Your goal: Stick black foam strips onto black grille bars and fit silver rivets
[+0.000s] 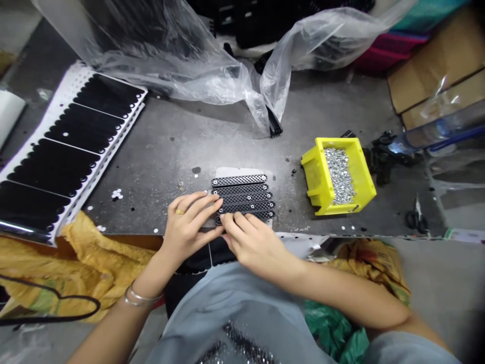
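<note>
Several black perforated strips (244, 194) lie side by side in a row on the grey table (170, 146) near its front edge. My left hand (187, 227) lies flat at their left ends, fingers stretched out and touching the strips. My right hand (252, 240) presses its curled fingertips on the nearest strip (265, 214). Whether it pinches anything is hidden. A sheet of black material (200, 258) sits under both hands at the table edge.
A yellow bin (316, 177) of small silver screws stands to the right of the strips. White-backed sheets of black die-cut pads (64, 151) lie at the left. Clear plastic bags (189, 55) sit at the back, scissors (417, 217) at the right, yellow cloth (102, 258) in front.
</note>
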`<state>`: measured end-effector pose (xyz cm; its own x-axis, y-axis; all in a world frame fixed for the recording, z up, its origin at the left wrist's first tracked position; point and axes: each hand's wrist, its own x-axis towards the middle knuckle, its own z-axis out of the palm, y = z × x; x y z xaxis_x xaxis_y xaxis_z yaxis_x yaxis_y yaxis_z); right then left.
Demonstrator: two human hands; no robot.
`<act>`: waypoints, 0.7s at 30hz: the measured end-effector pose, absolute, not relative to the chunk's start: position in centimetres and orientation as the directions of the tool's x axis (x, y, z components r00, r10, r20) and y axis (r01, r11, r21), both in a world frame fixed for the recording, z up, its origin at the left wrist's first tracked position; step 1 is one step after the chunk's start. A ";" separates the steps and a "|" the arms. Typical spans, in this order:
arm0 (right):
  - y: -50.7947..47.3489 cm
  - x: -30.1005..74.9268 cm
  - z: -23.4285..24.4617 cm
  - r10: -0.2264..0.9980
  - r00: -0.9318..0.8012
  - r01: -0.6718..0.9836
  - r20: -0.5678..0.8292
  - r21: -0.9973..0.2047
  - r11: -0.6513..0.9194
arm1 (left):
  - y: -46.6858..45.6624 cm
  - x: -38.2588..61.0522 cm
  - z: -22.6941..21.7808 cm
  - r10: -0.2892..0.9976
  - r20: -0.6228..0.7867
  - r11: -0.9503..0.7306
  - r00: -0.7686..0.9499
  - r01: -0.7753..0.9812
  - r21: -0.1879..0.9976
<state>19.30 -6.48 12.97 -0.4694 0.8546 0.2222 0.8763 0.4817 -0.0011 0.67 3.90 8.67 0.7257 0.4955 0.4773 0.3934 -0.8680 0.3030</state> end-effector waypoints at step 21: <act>-7.1 16.8 12.4 0.815 -0.526 0.849 0.244 0.200 0.489 | 4.1 0.5 7.8 0.490 0.504 -0.870 0.711 0.370 0.324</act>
<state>16.78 -7.10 12.45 -0.5261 0.8148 0.2436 0.8493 0.4885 0.2000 0.51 4.06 7.81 0.7109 0.4903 0.5042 0.3705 -0.8705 0.3241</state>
